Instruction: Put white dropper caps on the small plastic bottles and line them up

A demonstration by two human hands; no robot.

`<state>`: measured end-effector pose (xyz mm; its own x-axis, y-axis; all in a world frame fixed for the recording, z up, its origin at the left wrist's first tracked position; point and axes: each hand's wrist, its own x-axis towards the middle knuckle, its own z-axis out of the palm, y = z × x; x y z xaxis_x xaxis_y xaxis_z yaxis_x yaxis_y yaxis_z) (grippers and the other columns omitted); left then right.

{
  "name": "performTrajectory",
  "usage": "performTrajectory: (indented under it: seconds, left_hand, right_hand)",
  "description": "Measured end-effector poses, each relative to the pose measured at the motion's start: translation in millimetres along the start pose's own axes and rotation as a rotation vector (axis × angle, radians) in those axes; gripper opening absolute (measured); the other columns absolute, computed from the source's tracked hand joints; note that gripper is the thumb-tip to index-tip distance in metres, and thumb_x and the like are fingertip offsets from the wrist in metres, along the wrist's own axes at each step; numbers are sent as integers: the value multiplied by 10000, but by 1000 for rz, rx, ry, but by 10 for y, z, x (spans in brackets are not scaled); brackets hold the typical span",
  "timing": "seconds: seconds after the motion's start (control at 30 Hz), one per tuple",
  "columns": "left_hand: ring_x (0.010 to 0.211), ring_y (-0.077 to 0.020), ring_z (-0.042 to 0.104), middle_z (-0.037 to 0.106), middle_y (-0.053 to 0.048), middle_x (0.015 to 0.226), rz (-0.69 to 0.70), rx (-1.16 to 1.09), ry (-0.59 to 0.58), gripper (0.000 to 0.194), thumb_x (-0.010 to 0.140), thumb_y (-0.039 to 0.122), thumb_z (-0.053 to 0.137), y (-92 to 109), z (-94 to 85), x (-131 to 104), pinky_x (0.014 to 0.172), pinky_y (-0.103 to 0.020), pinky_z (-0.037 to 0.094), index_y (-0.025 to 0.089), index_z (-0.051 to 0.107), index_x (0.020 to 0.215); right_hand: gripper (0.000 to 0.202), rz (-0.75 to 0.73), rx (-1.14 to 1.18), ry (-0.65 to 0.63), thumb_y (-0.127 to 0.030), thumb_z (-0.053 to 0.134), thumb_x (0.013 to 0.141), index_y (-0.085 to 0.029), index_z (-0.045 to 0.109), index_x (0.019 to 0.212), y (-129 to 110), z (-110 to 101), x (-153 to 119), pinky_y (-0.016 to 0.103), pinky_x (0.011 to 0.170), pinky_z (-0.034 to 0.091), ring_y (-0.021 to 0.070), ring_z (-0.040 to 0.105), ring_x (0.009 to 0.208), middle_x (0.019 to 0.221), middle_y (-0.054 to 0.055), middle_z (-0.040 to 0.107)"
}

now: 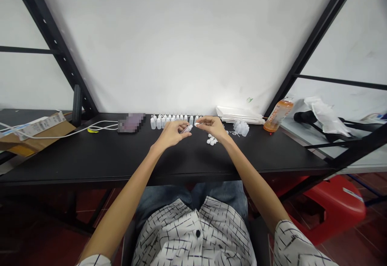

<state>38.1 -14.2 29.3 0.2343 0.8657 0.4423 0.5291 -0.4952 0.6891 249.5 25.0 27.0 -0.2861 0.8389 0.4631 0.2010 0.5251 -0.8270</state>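
My left hand (pixel 173 134) holds a small translucent bottle (pixel 186 129), tilted with its mouth to the right. Close to that mouth, my right hand (pixel 211 127) pinches a small white cap (pixel 196 124). Behind both hands stands a row of small capped bottles (pixel 159 122), partly hidden by the fingers. Several loose white caps (pixel 212 140) lie on the black table below my right hand. To the right of it is a pile of translucent bottles (pixel 241 127).
On the black table (pixel 121 157), a stack of white bags (pixel 238 115) and an orange drink bottle (pixel 278 115) are at the right. A blurred phone-like object (pixel 131 123), white cable (pixel 75 131) and cardboard box (pixel 36 133) are left. A red stool (pixel 335 209) stands below right.
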Motion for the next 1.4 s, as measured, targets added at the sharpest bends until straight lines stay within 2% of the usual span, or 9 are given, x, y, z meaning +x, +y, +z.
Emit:
performTrajectory:
  seconds: [0.13,0.3,0.47,0.7,0.83,1.07,1.13,1.3,1.4]
  left_hand:
    - [835,-220,692,755,-83,943,3,14,-14,423,730,361,774,3,6,-10,784,-350,560,151,739,1096]
    - [842,-213,687,769,-56,958,58,14,-48,277,794,349,710,20,4,-17,796,-334,546,182,768,1007]
    - [773,-203,680,752,-36,816,92,32,-107,250,843,356,650,11,-9,-26,769,-323,539,179,760,983]
    - [664,-193,644,709,-39,769,55,185,-172,333,919,353,542,39,3,-66,719,-322,505,175,666,1172]
    - [703,-216,621,678,-46,749,90,319,-181,290,931,328,518,67,-3,-84,706,-326,476,172,664,1127]
    - [788,-237,642,687,-63,828,143,398,-169,268,941,316,514,23,18,-86,720,-321,473,187,652,1131]
    - [838,-245,656,705,-70,880,149,410,-179,277,941,310,516,18,25,-89,737,-321,478,192,645,1157]
    - [799,-229,661,714,-52,844,151,406,-225,281,951,307,505,37,36,-94,738,-311,472,199,642,1171]
    - [818,-232,664,721,-60,879,155,422,-233,268,951,313,507,49,44,-94,734,-305,465,192,648,1144]
  right_hand:
    - [373,64,251,-47,-382,855,611,-136,730,862,-65,51,-20,244,443,464,176,637,643,723,51,687]
    - [326,88,334,-128,-331,866,603,-133,733,827,-100,96,-51,294,550,582,217,706,738,752,59,710]
    - [346,108,356,-143,-316,879,592,-125,742,846,-73,88,-53,328,625,614,221,716,756,745,61,719]
    - [405,115,276,-174,-425,866,637,-108,748,861,-42,79,-66,324,608,616,175,678,661,698,52,699]
    - [462,147,233,-192,-534,826,666,-107,724,813,-16,115,-70,282,528,594,144,645,566,632,32,657]
    - [526,165,89,-171,-646,758,697,-144,616,630,-50,169,-85,206,351,424,130,588,448,532,20,592]
    - [554,127,-19,-169,-662,695,757,-162,569,554,-52,163,-92,204,386,413,113,553,422,474,14,570]
    - [627,10,-155,-134,-651,588,854,-187,510,440,5,153,-88,243,671,518,157,649,586,407,29,542]
    - [599,14,-128,-122,-642,603,846,-175,528,477,26,170,-83,231,579,495,131,605,489,418,20,544]
